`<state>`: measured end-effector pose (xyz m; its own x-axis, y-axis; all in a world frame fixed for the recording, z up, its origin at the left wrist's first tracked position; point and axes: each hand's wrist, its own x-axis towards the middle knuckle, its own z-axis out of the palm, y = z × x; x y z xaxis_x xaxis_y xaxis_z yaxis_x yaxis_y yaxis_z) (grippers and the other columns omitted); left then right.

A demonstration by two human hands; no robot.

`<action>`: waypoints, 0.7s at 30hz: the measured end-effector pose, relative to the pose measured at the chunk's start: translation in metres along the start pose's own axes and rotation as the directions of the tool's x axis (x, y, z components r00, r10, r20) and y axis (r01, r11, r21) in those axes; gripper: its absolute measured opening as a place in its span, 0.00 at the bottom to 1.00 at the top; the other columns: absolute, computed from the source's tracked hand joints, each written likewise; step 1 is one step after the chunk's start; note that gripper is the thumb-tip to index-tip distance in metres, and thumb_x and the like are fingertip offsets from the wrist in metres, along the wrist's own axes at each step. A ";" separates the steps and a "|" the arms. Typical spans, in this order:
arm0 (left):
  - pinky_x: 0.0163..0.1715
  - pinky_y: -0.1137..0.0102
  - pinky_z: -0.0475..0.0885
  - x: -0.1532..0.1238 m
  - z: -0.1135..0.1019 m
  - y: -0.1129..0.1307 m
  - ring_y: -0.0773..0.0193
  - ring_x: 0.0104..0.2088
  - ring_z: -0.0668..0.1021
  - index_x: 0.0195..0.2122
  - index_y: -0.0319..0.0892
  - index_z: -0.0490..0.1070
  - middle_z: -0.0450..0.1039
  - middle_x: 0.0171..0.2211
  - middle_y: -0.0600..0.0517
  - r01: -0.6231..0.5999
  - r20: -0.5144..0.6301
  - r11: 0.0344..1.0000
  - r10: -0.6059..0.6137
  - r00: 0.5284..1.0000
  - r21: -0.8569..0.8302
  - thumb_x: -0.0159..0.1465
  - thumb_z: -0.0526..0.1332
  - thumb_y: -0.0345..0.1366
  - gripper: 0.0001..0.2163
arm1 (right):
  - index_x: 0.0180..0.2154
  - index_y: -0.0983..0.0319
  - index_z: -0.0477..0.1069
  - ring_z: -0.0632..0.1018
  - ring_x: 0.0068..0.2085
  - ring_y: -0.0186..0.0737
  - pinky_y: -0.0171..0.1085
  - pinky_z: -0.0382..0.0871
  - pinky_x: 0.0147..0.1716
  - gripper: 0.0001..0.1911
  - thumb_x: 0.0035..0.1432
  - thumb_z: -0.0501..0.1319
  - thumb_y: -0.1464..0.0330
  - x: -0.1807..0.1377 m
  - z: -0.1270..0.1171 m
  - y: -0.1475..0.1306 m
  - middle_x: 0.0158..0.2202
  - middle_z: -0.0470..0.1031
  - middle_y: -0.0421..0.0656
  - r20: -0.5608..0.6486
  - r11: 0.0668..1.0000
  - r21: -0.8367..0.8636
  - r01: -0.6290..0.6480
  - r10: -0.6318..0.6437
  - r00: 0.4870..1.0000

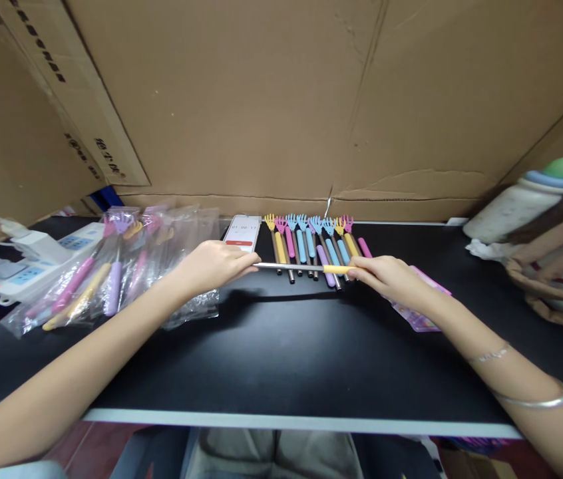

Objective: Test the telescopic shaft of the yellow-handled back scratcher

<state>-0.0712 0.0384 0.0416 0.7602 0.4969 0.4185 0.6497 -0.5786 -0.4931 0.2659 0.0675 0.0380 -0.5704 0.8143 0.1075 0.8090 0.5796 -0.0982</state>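
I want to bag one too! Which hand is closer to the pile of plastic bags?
The left hand. It pinches the metal end of the yellow-handled scratcher right beside the pile of plastic bags. The right hand holds the yellow grip on the far side, by the row of scratchers.

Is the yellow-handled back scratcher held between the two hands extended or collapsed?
Extended. The back scratcher shows a long bare metal rod from the left hand to the yellow grip at the right hand.

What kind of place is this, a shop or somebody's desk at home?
Probably a small packing workstation, not a shop. Cardboard sheets wall in a black table, a row of colourful back scratchers lies laid out, and more sit bagged in clear plastic sleeves beside a phone timer.
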 end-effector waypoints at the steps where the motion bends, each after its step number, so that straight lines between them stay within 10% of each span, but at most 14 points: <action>1: 0.21 0.74 0.56 0.000 0.001 0.000 0.70 0.20 0.71 0.29 0.42 0.66 0.68 0.19 0.57 0.001 0.011 1.000 -0.001 1.000 -0.003 0.69 0.46 0.41 0.16 | 0.31 0.57 0.67 0.68 0.23 0.34 0.31 0.54 0.24 0.21 0.63 0.43 0.54 0.000 0.000 0.000 0.24 0.70 0.39 -0.008 1.000 -0.003 0.003 -0.003 1.000; 21: 0.20 0.75 0.52 0.000 -0.004 0.001 0.69 0.19 0.70 0.27 0.41 0.64 0.68 0.18 0.56 0.089 0.263 0.987 -0.052 0.963 -0.131 0.68 0.45 0.43 0.17 | 0.31 0.58 0.69 0.66 0.22 0.32 0.31 0.53 0.24 0.21 0.60 0.48 0.51 -0.001 0.002 0.007 0.22 0.70 0.37 -0.138 0.991 -0.043 0.123 -0.128 0.982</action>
<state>-0.0705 0.0350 0.0436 0.6979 0.6790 0.2279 0.7095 -0.6120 -0.3493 0.2714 0.0708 0.0349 -0.6440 0.7213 0.2549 0.7380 0.6736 -0.0414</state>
